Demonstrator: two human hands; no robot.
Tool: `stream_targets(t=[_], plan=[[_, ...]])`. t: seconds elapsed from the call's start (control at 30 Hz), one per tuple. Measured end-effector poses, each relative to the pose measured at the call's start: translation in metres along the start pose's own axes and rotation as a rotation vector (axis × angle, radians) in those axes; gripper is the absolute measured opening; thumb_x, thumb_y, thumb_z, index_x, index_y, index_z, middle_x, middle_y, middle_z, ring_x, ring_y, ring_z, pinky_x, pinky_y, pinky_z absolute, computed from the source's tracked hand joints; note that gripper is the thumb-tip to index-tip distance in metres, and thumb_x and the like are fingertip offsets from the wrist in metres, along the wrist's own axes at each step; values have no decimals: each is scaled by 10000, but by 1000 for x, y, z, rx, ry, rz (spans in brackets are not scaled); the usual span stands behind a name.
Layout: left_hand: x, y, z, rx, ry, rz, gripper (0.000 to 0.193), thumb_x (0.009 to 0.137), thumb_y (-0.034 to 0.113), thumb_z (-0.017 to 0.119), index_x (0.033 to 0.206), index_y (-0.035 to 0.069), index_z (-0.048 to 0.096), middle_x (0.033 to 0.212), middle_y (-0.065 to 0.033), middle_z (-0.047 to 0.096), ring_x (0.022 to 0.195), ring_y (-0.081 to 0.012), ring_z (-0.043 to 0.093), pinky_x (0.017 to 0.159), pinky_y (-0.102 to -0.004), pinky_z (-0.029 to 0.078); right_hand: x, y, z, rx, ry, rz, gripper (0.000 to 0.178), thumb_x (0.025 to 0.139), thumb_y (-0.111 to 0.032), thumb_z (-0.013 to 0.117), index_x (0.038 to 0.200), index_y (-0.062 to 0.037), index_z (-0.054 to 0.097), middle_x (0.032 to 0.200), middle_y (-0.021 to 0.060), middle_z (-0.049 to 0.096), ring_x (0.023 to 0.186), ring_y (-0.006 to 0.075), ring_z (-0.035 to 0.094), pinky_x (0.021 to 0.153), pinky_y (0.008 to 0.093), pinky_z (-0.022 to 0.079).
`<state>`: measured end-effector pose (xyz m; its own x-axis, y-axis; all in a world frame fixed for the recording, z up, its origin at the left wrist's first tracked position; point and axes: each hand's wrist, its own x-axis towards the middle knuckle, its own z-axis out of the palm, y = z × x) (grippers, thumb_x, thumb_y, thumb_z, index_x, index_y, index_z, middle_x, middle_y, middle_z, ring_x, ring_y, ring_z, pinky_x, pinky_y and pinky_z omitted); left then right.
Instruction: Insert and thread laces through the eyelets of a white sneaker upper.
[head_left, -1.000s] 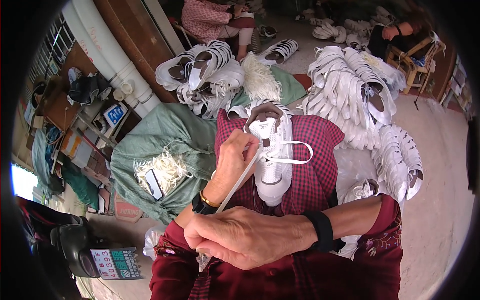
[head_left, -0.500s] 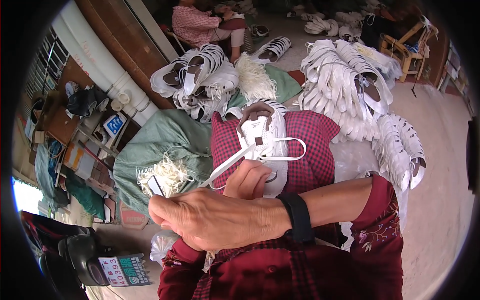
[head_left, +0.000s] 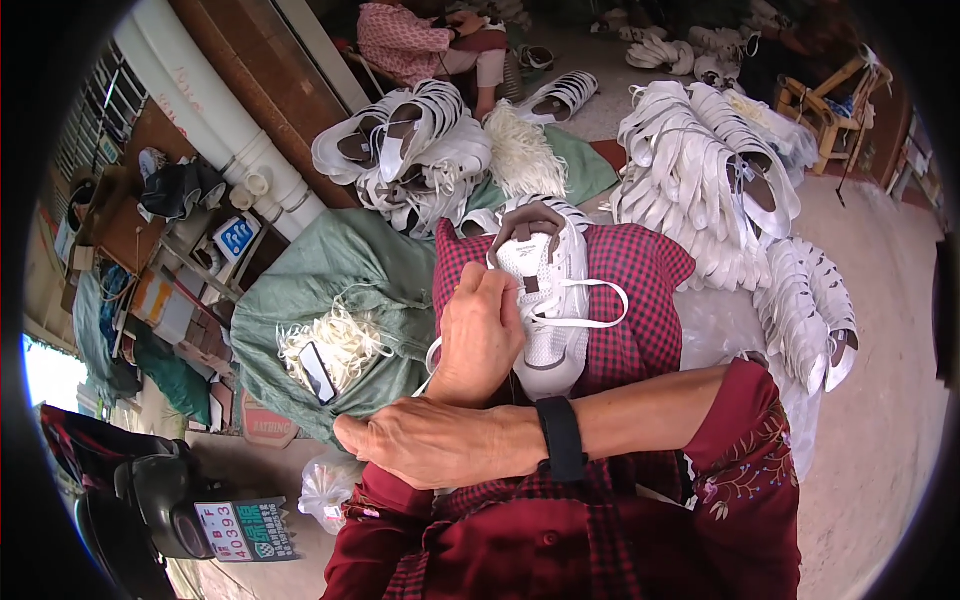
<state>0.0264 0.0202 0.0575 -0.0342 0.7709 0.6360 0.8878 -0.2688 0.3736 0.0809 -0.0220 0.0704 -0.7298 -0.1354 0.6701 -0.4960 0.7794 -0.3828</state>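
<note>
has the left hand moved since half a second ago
Yes. Judged against the white shoe, the left hand has moved up the picture and slightly left, from the toe end to beside the upper lacing.

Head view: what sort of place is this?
Probably an informal shoe workshop, perhaps at a doorway: stacked white shoe uppers, a heap of pale laces on green cloth, and another person seated near more shoes at the back.
</note>
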Motion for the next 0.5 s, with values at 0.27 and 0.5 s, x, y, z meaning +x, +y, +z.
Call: stream_targets(t=[0.27,0.5], plan=[[6,1,4,30,-52,-61,28,853,7,630,872,-6,615,872,-202,606,732,-431,638,648,-514,505,-3,-6,-17,95,45,-15,158,886,-8,517,986,76,428,676,145,484,605,319,555,587,418,449],[6,-16,-1,-216,-77,-171,83,826,-6,694,906,-21,675,795,-83,642,703,-175,638,623,-294,504,-26,13,-73,-70,431,60,103,844,1,534,941,25,511,819,131,531,802,299,557,705,402,453]])
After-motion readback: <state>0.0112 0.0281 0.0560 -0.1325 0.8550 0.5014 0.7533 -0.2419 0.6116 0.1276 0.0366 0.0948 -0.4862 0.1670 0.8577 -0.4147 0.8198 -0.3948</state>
